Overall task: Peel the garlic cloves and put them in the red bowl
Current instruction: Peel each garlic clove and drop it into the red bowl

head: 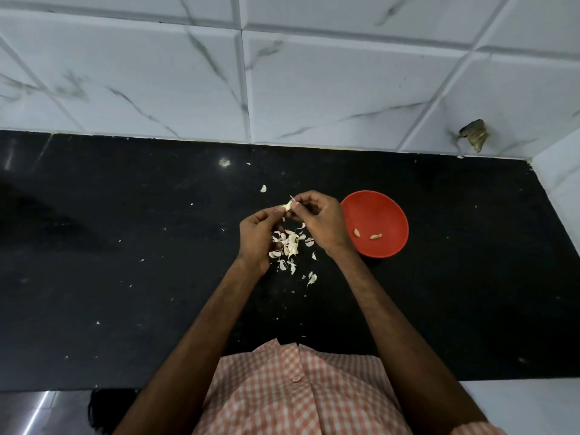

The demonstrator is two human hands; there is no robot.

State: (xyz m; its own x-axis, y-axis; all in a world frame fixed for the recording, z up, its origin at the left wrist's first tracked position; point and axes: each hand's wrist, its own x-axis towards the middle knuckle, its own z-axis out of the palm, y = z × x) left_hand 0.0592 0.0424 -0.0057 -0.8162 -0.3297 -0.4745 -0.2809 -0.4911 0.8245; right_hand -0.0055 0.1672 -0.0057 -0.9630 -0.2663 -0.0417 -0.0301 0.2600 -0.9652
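Observation:
A pale garlic clove is held above the black counter between both hands. My left hand pinches it from the left, and my right hand pinches its skin at the top from the right. Below the hands lies a heap of white garlic cloves and peels. The red bowl stands just right of my right hand, with two peeled cloves lying in it.
The black counter runs wide to the left and right, dotted with small peel scraps; one loose peel lies behind the hands. A white marbled tile wall closes the back and the right corner.

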